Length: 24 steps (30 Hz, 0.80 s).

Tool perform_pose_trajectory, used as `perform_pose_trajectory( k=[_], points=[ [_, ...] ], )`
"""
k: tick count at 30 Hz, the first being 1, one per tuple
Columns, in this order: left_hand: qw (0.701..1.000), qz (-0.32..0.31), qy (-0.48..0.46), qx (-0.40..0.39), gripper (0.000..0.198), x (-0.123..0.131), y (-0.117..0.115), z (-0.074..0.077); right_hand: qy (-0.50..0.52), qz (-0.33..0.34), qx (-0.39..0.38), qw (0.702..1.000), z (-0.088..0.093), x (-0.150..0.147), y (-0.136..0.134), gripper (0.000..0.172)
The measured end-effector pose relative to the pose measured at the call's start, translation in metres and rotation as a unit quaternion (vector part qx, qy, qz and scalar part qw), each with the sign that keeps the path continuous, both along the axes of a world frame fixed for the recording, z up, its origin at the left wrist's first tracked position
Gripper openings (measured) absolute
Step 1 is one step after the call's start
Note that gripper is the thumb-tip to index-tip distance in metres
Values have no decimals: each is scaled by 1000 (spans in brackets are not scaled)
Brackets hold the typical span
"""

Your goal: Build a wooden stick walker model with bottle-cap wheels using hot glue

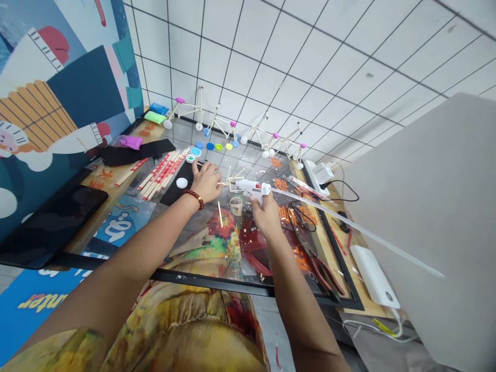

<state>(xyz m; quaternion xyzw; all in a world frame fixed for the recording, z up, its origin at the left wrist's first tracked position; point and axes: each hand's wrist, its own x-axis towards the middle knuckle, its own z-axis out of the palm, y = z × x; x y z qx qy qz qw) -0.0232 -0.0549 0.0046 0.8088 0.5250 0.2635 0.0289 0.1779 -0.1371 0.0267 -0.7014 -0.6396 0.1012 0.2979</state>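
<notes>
My right hand (266, 214) is closed around the handle of a white hot glue gun (248, 187), its nozzle pointing left. A long translucent glue stick (356, 224) runs out of the gun's back to the right. At the nozzle is a small frame of wooden sticks (232, 179). My left hand (208, 182), with a beaded bracelet (195, 197) at the wrist, is at the frame's left end and appears to grip it; the fingertips are partly hidden. Below the frame lie a loose stick (220, 214) and a small patterned cup (235, 205).
Stick models with coloured clay (232, 124) line the tiled wall. Packed chopsticks (165, 173), clay pots (199, 145) and a white lid (182, 183) lie left. Red-handled pliers (323, 271), a black cable (302, 217) and a white power strip (374, 276) are right. A black tablet (52, 225) lies far left.
</notes>
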Motion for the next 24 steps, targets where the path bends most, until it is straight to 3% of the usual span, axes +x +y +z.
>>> perform_pose_trajectory(
  k=[5,11,18,24],
  points=[
    [1000,5,-26,3,15,1,0,1,195,37,44,979,-11,20,8,36],
    [994,55,-93,18,31,-1,5,7,279,-9,66,958,12,79,20,47],
    [979,102,-166,51,35,-7,17,4,194,-86,126,969,37,142,56,45],
    [979,96,-173,55,33,-8,18,4,53,-131,86,986,13,148,86,39]
  ],
)
